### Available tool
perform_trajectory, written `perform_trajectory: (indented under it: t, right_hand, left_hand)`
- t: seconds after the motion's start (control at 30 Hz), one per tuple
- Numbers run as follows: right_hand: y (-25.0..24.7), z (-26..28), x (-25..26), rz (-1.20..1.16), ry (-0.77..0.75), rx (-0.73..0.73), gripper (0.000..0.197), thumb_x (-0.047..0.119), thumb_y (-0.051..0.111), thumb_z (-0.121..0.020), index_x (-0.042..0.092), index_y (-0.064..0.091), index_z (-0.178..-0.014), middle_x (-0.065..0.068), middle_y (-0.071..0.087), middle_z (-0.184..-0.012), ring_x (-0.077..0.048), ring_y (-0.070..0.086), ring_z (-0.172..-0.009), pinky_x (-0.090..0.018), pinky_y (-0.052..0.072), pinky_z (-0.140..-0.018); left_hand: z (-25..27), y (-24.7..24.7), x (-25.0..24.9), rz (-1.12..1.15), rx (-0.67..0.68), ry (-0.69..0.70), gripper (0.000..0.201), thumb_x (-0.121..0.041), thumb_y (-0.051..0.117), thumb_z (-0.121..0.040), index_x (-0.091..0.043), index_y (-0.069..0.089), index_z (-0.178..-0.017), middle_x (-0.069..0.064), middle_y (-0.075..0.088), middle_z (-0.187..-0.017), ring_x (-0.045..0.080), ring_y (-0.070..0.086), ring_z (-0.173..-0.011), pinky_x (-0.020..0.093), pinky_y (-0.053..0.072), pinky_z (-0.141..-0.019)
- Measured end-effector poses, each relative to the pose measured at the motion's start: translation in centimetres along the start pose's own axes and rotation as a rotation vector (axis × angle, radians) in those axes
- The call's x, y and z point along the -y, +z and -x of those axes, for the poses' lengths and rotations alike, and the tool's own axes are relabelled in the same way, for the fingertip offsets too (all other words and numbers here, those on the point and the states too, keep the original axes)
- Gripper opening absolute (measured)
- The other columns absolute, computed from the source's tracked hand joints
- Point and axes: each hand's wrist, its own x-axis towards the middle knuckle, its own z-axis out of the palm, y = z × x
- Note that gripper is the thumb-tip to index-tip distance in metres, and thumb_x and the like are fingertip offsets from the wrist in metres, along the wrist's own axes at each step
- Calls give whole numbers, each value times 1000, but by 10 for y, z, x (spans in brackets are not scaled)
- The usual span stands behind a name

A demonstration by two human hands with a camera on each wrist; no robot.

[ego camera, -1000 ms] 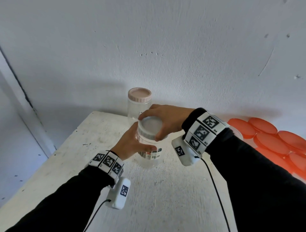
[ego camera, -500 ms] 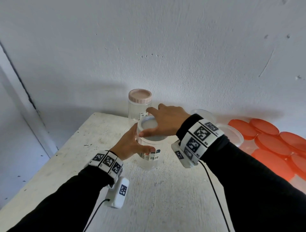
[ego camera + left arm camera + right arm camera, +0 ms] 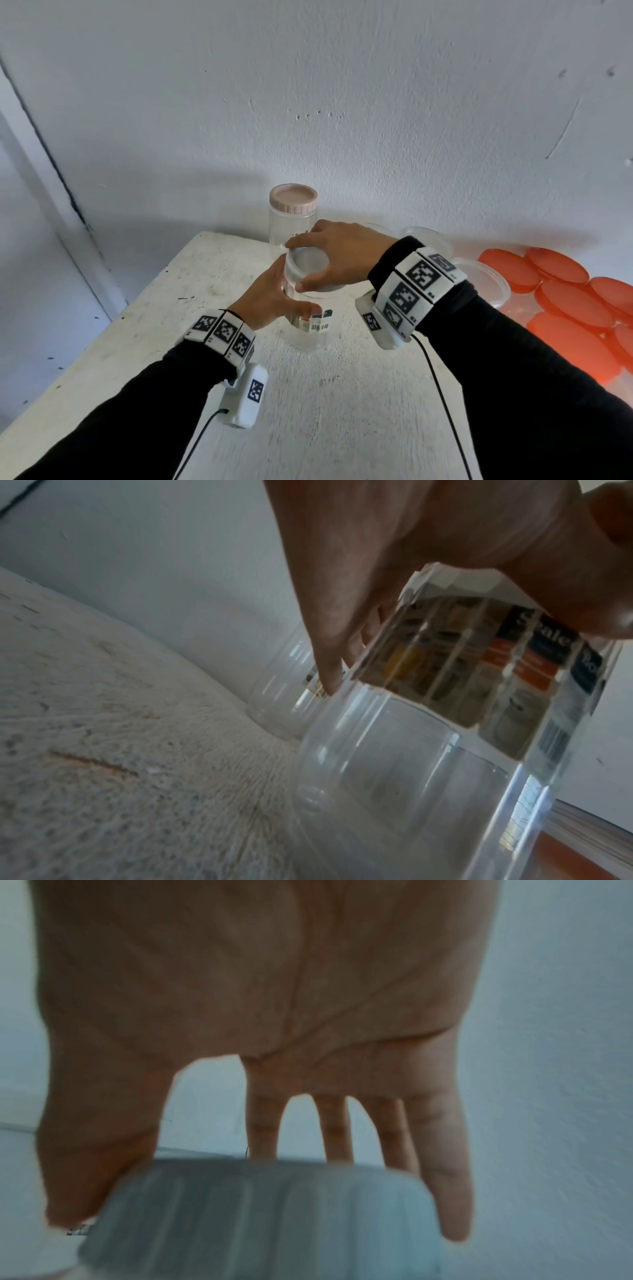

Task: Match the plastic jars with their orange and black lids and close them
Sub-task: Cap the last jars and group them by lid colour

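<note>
A clear plastic jar [image 3: 308, 334] with a printed label [image 3: 479, 666] stands on the white table [image 3: 171, 325]. My left hand [image 3: 270, 301] grips its side, fingers and thumb wrapped round it [image 3: 377, 574]. On top sits a pale ribbed lid [image 3: 310, 270]. My right hand [image 3: 342, 250] holds that lid from above, fingers and thumb curled over its rim [image 3: 260, 1213]. Behind stands a second clear jar [image 3: 291, 226] with a pink lid [image 3: 293, 198].
Several orange lids [image 3: 568, 301] lie in a heap at the right, with open clear tubs [image 3: 486, 281] beside them. A white wall rises right behind the table. The table's left edge drops off near a dark door-frame line.
My right hand has turned on the lid, its wrist swinging from over the jar out to the right. The left hand and the jar stay where they were.
</note>
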Motion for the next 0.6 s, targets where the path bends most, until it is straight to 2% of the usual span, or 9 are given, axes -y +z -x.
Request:
perform_trajectory:
  t: [0.17,0.37,0.53,0.6]
  right_hand:
    - [8,5,-1,-16,19,-94,65,64,55,-78,41,37,-136,-2,48,-126,-23,51,-110,-34,42,-88]
    - [17,5,0,-8,6,-166,61,61,53,-80,40,38,-136,-4,48,-128,-26,51,-110,-36,43,-88]
    - [27,4,-3,-16,-10,-251,63,62,52,-80,39,38,-137,0,48,-134,-25,49,-115,-38,42,-92]
    - [29,4,-6,-78,-20,-255,67,64,54,-79,35,38,-138,4,45,-139,-22,47,-120,-39,41,-97]
  left_hand:
    - [1,3,4,-21,-68,-7,99,-38,89,-45,-26,42,-131,-2,61,-123,14,55,-117,48,41,-102]
    - [3,5,0,-70,-100,-20,103,-49,88,-41,-27,42,-131,-6,62,-120,10,55,-115,41,43,-101]
    - [3,2,3,-111,-120,-13,92,-23,87,-56,-27,38,-134,-8,61,-120,4,56,-112,35,46,-98]
    - [3,-1,4,-128,-150,-11,89,-23,88,-56,-32,40,-130,-11,61,-118,3,56,-110,33,47,-96]
